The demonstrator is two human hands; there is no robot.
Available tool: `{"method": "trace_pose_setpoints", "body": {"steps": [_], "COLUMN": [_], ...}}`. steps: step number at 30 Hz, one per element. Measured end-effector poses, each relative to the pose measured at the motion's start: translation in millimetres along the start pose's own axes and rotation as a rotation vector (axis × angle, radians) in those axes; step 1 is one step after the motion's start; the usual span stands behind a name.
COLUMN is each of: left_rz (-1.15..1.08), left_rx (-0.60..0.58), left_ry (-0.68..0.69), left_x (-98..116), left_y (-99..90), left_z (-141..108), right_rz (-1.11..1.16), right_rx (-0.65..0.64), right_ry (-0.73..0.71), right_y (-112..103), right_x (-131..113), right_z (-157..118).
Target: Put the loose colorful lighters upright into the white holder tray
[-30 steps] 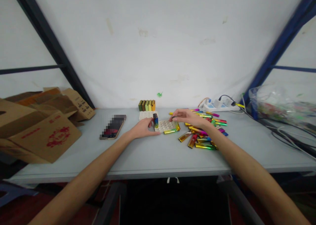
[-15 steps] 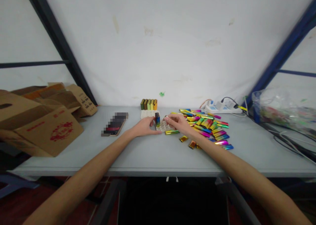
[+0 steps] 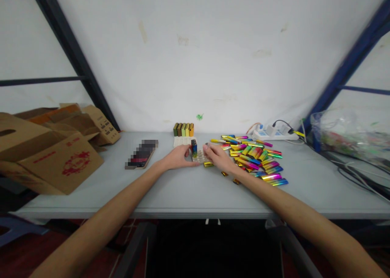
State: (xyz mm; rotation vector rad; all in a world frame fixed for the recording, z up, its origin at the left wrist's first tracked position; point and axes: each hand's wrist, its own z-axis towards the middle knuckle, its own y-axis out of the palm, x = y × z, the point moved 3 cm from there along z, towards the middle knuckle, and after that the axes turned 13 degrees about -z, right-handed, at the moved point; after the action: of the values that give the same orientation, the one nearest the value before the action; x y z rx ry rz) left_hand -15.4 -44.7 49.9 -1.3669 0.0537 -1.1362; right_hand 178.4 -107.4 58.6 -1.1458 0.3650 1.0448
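Observation:
A pale tray (image 3: pixel 201 157) with rows of small round hollows lies in front of me. My left hand (image 3: pixel 176 157) is closed around its left end, thumb along the front edge and fingers behind. A few dark-topped, blue-and-yellow lighters (image 3: pixel 194 148) stand upright at that end, by the left fingertips. Over the tray's right part, my right hand (image 3: pixel 217 156) pinches a lighter, mostly hidden by the fingers; only a dark tip shows. To its right lies a loose pile of shiny rainbow-coloured lighters (image 3: pixel 254 156), and one gold lighter (image 3: pixel 209 164) lies close to the tray's front edge.
Behind the tray stands a block of green-to-orange lighters (image 3: pixel 183 129) beside a white tray (image 3: pixel 180 141). A phone (image 3: pixel 141 156) lies to the left, near open cardboard boxes (image 3: pixel 63 160). At the back right are a power strip (image 3: pixel 274 135), cables and a clear plastic bag (image 3: pixel 350 131).
My right hand has shifted slightly left and down over the tray, its fingers curled more. My left hand has stayed on the tray's left end.

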Motion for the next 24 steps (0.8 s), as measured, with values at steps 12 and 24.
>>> {"method": "trace_pose_setpoints", "body": {"steps": [12, 24], "left_rz": [0.019, 0.009], "left_rx": [0.002, 0.006], "left_ry": [0.007, 0.0], "left_x": [0.6, -1.5], "left_y": [-1.0, -0.5], "left_z": [-0.4, -0.6], "right_rz": [-0.196, -0.212], "right_rx": [0.173, 0.137], "right_ry": [0.128, 0.083], "right_y": [-6.3, -2.9], "right_x": [-5.0, -1.5], "right_z": [-0.8, 1.1]}}
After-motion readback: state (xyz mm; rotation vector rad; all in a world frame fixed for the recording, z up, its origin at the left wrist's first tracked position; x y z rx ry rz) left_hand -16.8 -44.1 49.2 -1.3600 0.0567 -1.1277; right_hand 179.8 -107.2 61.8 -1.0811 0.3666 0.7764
